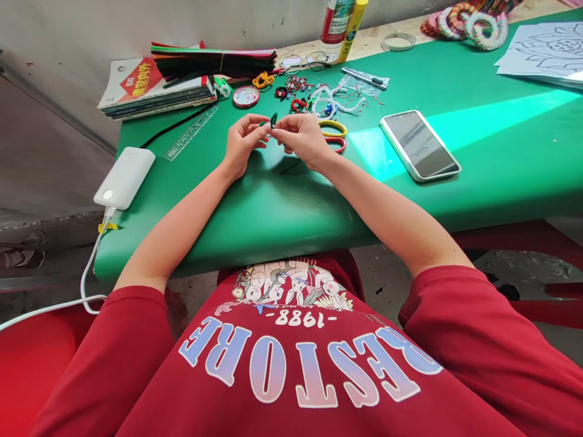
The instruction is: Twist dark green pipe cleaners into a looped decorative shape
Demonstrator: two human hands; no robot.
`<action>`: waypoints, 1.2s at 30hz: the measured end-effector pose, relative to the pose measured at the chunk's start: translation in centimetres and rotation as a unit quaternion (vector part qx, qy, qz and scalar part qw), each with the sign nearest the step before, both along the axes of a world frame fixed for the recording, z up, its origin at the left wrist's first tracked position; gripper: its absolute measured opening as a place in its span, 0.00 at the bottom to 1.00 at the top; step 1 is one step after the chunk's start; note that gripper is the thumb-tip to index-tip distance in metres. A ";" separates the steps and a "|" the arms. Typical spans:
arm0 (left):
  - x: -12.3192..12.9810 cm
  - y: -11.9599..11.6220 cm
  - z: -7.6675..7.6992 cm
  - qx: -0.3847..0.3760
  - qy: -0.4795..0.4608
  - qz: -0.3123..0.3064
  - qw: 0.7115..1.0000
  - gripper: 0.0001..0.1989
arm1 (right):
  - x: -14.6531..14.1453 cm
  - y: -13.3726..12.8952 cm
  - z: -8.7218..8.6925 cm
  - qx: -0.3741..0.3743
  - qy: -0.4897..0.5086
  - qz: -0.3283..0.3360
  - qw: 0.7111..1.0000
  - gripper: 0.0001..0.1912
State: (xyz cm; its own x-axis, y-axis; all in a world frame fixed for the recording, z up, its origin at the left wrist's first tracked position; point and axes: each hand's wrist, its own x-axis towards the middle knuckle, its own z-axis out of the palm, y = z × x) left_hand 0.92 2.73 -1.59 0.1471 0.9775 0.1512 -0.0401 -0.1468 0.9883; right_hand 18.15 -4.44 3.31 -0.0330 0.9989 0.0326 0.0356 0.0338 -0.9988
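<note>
Between my hands, above the green table, is a small looped piece of dark green pipe cleaner [274, 119]. My left hand [245, 142] pinches its left side with thumb and fingers. From the right, my right hand [302, 138] grips the same piece, fingertips almost touching those of my left hand. Scissors with yellow and red handles [334, 128] lie just beside my right hand, partly hidden by it. Past my hands are white twisted pieces [325, 100] and small red and blue trinkets [298, 105].
On the green table [282, 224] are a phone [421, 145] at right, a power bank [125, 177] with a cable at left, and a clear ruler [190, 133]. Behind stand books [157, 91], a pipe cleaner bundle [214, 62], glasses [305, 61], a bottle [336, 23] and papers [544, 51].
</note>
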 end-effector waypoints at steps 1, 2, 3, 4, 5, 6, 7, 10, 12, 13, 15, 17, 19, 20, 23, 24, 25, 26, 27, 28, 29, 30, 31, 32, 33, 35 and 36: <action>0.0 0.1 -0.2 0.008 -0.001 0.003 1.000 0.25 | 0.0 0.1 -0.1 -0.004 -0.004 0.002 1.000 0.31; 0.1 0.1 -0.3 0.014 -0.002 0.003 1.000 0.27 | -0.1 0.1 -0.2 -0.006 -0.009 0.001 1.000 0.30; 0.2 0.2 -0.4 0.018 -0.003 0.002 1.000 0.29 | -0.1 0.2 -0.3 -0.006 -0.016 -0.004 1.000 0.28; 0.2 0.2 -0.4 0.020 -0.003 0.001 1.000 0.30 | -0.1 0.3 -0.3 -0.004 -0.023 -0.009 1.000 0.27; 0.3 0.3 -0.4 0.019 -0.003 0.000 1.000 0.30 | -0.1 0.3 -0.4 -0.002 -0.026 -0.012 1.000 0.26; 0.3 0.3 -0.4 0.018 -0.004 0.001 1.000 0.30 | -0.1 0.4 -0.4 0.001 -0.027 -0.010 1.000 0.26; 0.4 0.3 -0.4 0.016 -0.006 0.003 1.000 0.29 | 0.0 0.4 -0.5 0.004 -0.025 -0.004 1.000 0.25; 0.4 0.4 -0.5 0.012 -0.011 0.005 1.000 0.26 | 0.2 0.6 -0.5 0.014 -0.028 0.007 0.999 0.25; 0.4 0.5 -0.6 0.014 -0.008 0.004 1.000 0.25 | 0.4 0.9 -0.5 0.021 -0.044 0.007 0.999 0.26; 0.4 0.6 -0.7 0.015 -0.005 0.004 1.000 0.24 | 0.4 1.1 -0.5 0.024 -0.052 0.010 0.998 0.26; 0.3 0.7 -0.8 0.016 -0.002 0.004 1.000 0.25 | 0.5 1.4 -0.7 0.032 -0.072 0.019 0.997 0.28; 0.2 0.8 -0.9 0.012 -0.005 0.001 1.000 0.25 | 0.5 1.8 -0.9 0.053 -0.099 0.013 0.994 0.27; 0.2 0.8 -0.8 0.007 -0.011 -0.004 1.000 0.25 | 0.5 2.1 -1.0 0.078 -0.127 0.000 0.989 0.26; 0.2 0.8 -0.7 0.005 -0.015 -0.006 1.000 0.26 | 0.4 2.1 -1.0 0.086 -0.137 -0.003 0.987 0.26; 0.2 0.9 -0.6 -0.006 -0.023 -0.014 1.000 0.28 | 0.3 2.1 -1.0 0.087 -0.139 0.006 0.986 0.27; 0.2 0.9 -0.6 -0.009 -0.024 -0.016 1.000 0.28 | 0.3 2.1 -1.0 0.080 -0.132 0.011 0.988 0.27; 0.3 1.0 -0.6 -0.011 -0.025 -0.019 0.999 0.29 | 0.4 2.0 -0.9 0.070 -0.121 0.018 0.990 0.28; 0.3 1.0 -0.6 -0.012 -0.024 -0.019 0.999 0.28 | 0.4 1.9 -0.9 0.058 -0.108 0.026 0.992 0.29; 0.3 1.0 -0.6 -0.011 -0.023 -0.017 1.000 0.28 | 0.5 1.8 -0.8 0.046 -0.096 0.035 0.994 0.30; 0.3 1.0 -0.7 -0.011 -0.020 -0.015 1.000 0.27 | 0.6 1.8 -0.7 0.034 -0.086 0.042 0.995 0.30; 0.3 1.0 -0.7 -0.011 -0.018 -0.011 1.000 0.26 | 0.7 1.7 -0.6 0.027 -0.080 0.045 0.995 0.29; 0.3 1.0 -0.8 -0.012 -0.017 -0.008 1.000 0.26 | 0.8 1.6 -0.6 0.027 -0.080 0.040 0.996 0.29; 0.2 1.0 -0.8 -0.014 -0.017 -0.005 1.000 0.25 | 0.8 1.5 -0.5 0.032 -0.086 0.029 0.995 0.28; 0.2 1.0 -0.8 -0.016 -0.019 -0.004 1.000 0.24 | 0.9 1.4 -0.4 0.041 -0.094 0.015 0.995 0.28; 0.1 1.0 -0.8 -0.018 -0.022 -0.004 1.000 0.23 | 0.9 1.3 -0.3 0.052 -0.102 0.002 0.993 0.28; 0.1 1.1 -0.9 -0.018 -0.025 -0.001 1.000 0.23 | 0.8 1.2 -0.2 0.066 -0.111 -0.017 0.991 0.29; 0.1 1.1 -0.9 -0.016 -0.026 0.004 1.000 0.23 | 0.8 1.2 -0.2 0.068 -0.111 -0.022 0.991 0.29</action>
